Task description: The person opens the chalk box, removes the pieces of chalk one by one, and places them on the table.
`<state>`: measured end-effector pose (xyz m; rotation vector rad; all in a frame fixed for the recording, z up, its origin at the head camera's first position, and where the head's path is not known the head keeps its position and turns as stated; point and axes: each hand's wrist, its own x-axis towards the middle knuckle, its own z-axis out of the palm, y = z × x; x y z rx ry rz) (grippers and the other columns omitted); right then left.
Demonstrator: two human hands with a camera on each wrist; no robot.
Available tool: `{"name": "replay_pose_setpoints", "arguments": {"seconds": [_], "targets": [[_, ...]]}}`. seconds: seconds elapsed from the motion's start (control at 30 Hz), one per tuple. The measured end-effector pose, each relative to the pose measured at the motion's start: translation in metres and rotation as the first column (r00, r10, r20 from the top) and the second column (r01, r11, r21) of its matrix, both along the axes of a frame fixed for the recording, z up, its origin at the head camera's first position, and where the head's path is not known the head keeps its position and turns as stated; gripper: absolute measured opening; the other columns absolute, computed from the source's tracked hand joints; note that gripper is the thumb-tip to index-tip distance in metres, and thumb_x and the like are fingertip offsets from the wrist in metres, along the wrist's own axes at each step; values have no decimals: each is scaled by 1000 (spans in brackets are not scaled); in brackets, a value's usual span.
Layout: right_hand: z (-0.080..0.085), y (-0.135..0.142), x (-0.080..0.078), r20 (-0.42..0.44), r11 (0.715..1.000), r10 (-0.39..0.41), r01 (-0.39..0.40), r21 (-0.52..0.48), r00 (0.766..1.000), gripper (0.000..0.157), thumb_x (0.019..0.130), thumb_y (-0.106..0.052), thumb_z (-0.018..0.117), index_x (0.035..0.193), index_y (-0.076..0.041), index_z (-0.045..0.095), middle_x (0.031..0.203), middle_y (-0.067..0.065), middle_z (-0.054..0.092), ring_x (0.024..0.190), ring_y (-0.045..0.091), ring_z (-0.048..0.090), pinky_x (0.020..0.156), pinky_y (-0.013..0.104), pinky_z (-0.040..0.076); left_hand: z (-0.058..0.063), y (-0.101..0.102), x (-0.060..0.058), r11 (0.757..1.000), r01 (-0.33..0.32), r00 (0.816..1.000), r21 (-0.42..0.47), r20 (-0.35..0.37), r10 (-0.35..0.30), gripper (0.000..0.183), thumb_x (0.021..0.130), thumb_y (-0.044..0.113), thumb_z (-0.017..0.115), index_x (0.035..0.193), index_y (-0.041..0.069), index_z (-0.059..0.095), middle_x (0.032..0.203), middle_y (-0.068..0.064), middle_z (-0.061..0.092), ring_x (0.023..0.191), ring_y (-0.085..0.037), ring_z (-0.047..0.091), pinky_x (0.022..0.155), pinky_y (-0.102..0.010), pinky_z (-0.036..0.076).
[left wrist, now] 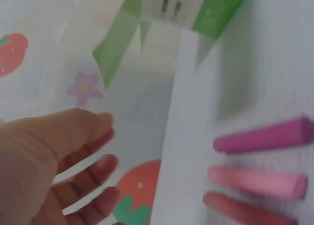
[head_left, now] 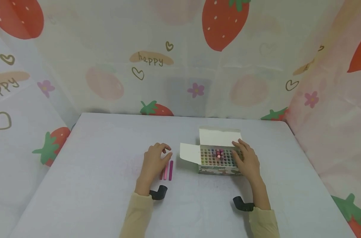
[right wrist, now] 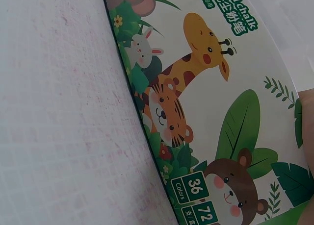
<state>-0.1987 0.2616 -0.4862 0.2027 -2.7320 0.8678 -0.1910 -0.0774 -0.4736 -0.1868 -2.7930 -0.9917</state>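
Observation:
A white printed box of coloured chalk [head_left: 217, 170] lies with its lid [head_left: 219, 137] and left flap [head_left: 190, 152] folded out. Rows of chalk ends show inside, with several pink and purple ones [head_left: 218, 152] sticking up near the middle. My right hand [head_left: 248, 161] rests on the box's right end, fingers spread and touching it. Left of the box, my left hand [head_left: 154, 160] hovers with loosely bent fingers and holds nothing. Three chalk sticks lie beside and partly beneath it: a magenta one [left wrist: 265, 136], a pink one [left wrist: 257, 182] and a reddish one [left wrist: 245, 210].
The white-covered table [head_left: 94, 172] carries faint chalk marks around the sticks. Strawberry-printed cloth [head_left: 180, 76] hangs behind it and along both sides. Black camera mounts [head_left: 158, 192] sit at the wrists, close above the table.

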Motion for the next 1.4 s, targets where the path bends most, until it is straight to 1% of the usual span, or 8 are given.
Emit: {"name": "replay_pose_setpoints", "arguments": {"seconds": [0.1,0.2,0.37,0.5,0.63,0.83,1.07,1.4], "targets": [[-1,1,1,5,1000,-2,2,-4,1000,38,95,-27,51,131,-13,51,143,13,39,123,38,40,91,60,33,4,10,-2,999,28,996,31,-86,-25,12,86,22,64,97,18,64,87,-3,59,82,-20,49,69,-38,37],[-1,2,2,3,1000,-5,5,-4,1000,38,95,-26,52,131,-13,51,143,13,39,122,38,41,90,59,34,9,23,-4,996,60,984,59,-173,-49,10,85,19,65,95,18,65,87,-1,60,80,-19,50,68,-37,37],[-1,2,2,10,1000,-11,11,-3,1000,38,95,-26,52,131,-13,51,143,13,39,122,38,40,91,60,33,18,46,-7,989,130,949,65,-297,-105,9,84,17,67,92,18,65,85,2,60,78,-18,52,67,-35,39],[-1,3,3,21,1000,-21,21,-1,1000,38,95,-26,52,131,-14,51,143,12,39,123,38,40,91,60,33,23,67,-9,975,222,915,8,-347,-206,8,86,19,65,94,18,66,88,1,61,78,-17,53,66,-34,41],[-2,2,3,5,1000,-16,16,-1,1000,38,95,-26,52,130,-13,51,143,12,40,122,38,40,91,61,33,24,85,-11,956,283,904,-79,-312,-294,10,86,21,65,95,19,66,89,1,61,77,-15,51,67,-30,39],[-1,0,2,-1,1000,-10,10,-2,1000,38,95,-26,53,130,-13,52,143,12,40,122,38,41,90,60,34,27,106,-15,928,323,905,-186,-228,-360,13,86,25,65,98,21,65,93,3,60,82,-15,52,70,-31,42],[1,-1,0,1,1000,-12,12,1,1000,38,95,-27,52,130,-14,51,143,12,40,123,38,40,91,61,33,31,125,-24,889,319,915,-328,-138,-379,16,90,36,59,101,26,66,99,7,58,88,-13,50,78,-32,43],[1,-1,-1,22,1000,-18,18,6,1000,38,95,-28,51,131,-15,51,144,12,38,123,39,40,90,62,34,30,146,-37,847,335,903,-413,-114,-413,19,92,38,55,103,28,67,99,8,56,88,-11,50,76,-31,43]]}}
